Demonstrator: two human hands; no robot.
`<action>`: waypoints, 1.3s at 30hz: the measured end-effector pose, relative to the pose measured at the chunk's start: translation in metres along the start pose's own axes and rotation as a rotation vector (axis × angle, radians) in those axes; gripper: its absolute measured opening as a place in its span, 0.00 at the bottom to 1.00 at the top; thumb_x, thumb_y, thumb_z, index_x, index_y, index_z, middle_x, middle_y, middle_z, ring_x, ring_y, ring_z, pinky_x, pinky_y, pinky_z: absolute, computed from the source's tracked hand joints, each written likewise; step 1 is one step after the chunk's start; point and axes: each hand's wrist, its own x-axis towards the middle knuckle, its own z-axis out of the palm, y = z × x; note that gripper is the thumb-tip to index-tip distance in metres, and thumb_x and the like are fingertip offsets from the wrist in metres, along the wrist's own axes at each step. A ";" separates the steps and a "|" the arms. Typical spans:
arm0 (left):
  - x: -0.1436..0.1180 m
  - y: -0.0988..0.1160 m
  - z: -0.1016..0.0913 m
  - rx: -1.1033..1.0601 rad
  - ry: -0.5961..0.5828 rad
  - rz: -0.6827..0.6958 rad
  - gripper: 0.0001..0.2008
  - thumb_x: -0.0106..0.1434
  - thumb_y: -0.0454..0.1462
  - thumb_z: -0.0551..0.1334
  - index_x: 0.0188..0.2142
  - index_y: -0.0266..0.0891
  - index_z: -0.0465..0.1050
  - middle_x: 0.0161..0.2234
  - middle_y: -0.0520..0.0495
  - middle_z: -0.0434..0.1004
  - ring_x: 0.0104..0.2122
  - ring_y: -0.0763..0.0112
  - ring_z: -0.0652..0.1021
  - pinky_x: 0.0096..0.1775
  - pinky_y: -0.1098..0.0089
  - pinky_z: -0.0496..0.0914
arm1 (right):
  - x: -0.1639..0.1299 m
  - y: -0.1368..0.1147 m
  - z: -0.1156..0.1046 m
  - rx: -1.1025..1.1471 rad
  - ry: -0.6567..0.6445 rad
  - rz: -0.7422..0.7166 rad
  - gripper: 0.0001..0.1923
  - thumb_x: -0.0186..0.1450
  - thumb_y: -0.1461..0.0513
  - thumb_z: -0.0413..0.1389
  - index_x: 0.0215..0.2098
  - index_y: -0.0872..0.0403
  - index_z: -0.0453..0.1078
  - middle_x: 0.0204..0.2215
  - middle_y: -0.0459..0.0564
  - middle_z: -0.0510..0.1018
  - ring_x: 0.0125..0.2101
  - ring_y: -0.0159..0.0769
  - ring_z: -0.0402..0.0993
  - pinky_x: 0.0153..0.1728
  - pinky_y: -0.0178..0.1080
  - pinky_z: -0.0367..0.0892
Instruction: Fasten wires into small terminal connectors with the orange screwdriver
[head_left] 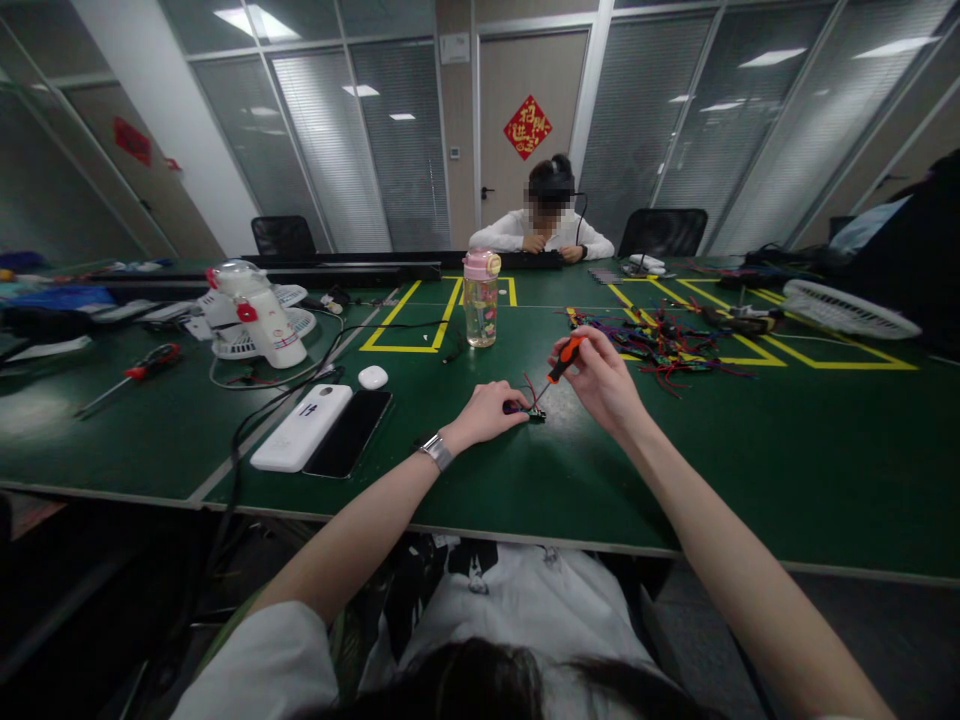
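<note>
My right hand [596, 378] is closed around the orange and black handle of a screwdriver [566, 358]. Its thin shaft slants down to the left, and the tip meets a small green circuit board [536, 413] on the table. Thin red and dark wires rise from the board. My left hand [491, 412] lies at the board's left side, its fingers pressed together on the wired end and pinning it to the green tabletop. The fingers partly hide the board.
A white power bank [302, 428], a black phone [349, 434] and a white earbud case [373, 377] lie left. Ahead stands a pink-lidded bottle [481, 300]. A heap of wired boards [660, 335] is at right; another screwdriver [127, 380] lies far left. A person [544, 225] sits opposite.
</note>
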 end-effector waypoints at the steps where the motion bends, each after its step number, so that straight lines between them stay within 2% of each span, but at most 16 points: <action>1: 0.000 0.000 0.000 -0.001 -0.002 0.000 0.08 0.66 0.41 0.67 0.42 0.42 0.80 0.38 0.48 0.75 0.40 0.66 0.76 0.45 0.67 0.67 | 0.000 0.000 -0.001 -0.012 0.007 -0.001 0.13 0.57 0.51 0.69 0.38 0.42 0.75 0.35 0.42 0.79 0.37 0.34 0.76 0.47 0.44 0.74; 4: 0.000 0.000 0.000 -0.011 -0.004 -0.004 0.08 0.66 0.41 0.67 0.42 0.42 0.81 0.38 0.48 0.75 0.40 0.66 0.76 0.45 0.67 0.67 | 0.001 -0.001 -0.002 -0.035 0.016 0.012 0.15 0.55 0.51 0.70 0.38 0.42 0.76 0.34 0.42 0.79 0.36 0.34 0.76 0.46 0.43 0.74; 13: 0.000 0.000 0.000 -0.004 -0.003 -0.005 0.08 0.66 0.41 0.67 0.42 0.42 0.80 0.38 0.49 0.75 0.39 0.66 0.76 0.45 0.67 0.67 | -0.003 -0.003 0.004 0.001 -0.018 0.051 0.15 0.59 0.49 0.67 0.42 0.41 0.76 0.38 0.44 0.81 0.40 0.36 0.77 0.48 0.44 0.73; 19: 0.000 0.000 -0.001 -0.008 -0.006 -0.003 0.08 0.66 0.41 0.66 0.42 0.42 0.81 0.38 0.48 0.75 0.40 0.66 0.76 0.45 0.66 0.67 | 0.000 0.000 -0.003 -0.080 0.006 -0.010 0.14 0.57 0.50 0.69 0.40 0.42 0.75 0.34 0.42 0.78 0.37 0.35 0.76 0.47 0.44 0.73; 26: -0.001 0.001 -0.001 -0.008 -0.006 -0.001 0.08 0.66 0.41 0.66 0.42 0.42 0.81 0.38 0.48 0.75 0.39 0.66 0.76 0.45 0.67 0.67 | -0.001 -0.001 0.001 -0.077 -0.027 -0.002 0.16 0.61 0.49 0.66 0.45 0.42 0.75 0.38 0.44 0.81 0.41 0.37 0.78 0.49 0.45 0.72; 31: 0.000 0.000 0.000 0.008 -0.003 0.001 0.08 0.66 0.41 0.67 0.42 0.42 0.81 0.38 0.48 0.75 0.39 0.66 0.76 0.45 0.67 0.67 | -0.001 0.000 0.003 -0.001 -0.007 0.007 0.15 0.59 0.50 0.68 0.42 0.41 0.76 0.37 0.43 0.81 0.39 0.34 0.77 0.48 0.42 0.73; 35: 0.000 0.001 -0.001 0.007 -0.002 -0.002 0.09 0.66 0.42 0.66 0.43 0.42 0.81 0.38 0.48 0.75 0.39 0.66 0.76 0.45 0.66 0.67 | 0.000 0.001 -0.002 -0.054 0.013 -0.022 0.14 0.57 0.51 0.69 0.40 0.42 0.76 0.32 0.41 0.78 0.35 0.33 0.75 0.45 0.41 0.74; 39: -0.001 0.002 -0.002 -0.007 -0.010 -0.004 0.09 0.66 0.41 0.66 0.43 0.41 0.80 0.39 0.48 0.75 0.39 0.66 0.76 0.45 0.67 0.68 | 0.000 0.000 -0.003 -0.093 0.006 -0.010 0.14 0.61 0.50 0.66 0.43 0.41 0.76 0.36 0.43 0.80 0.39 0.36 0.77 0.47 0.43 0.73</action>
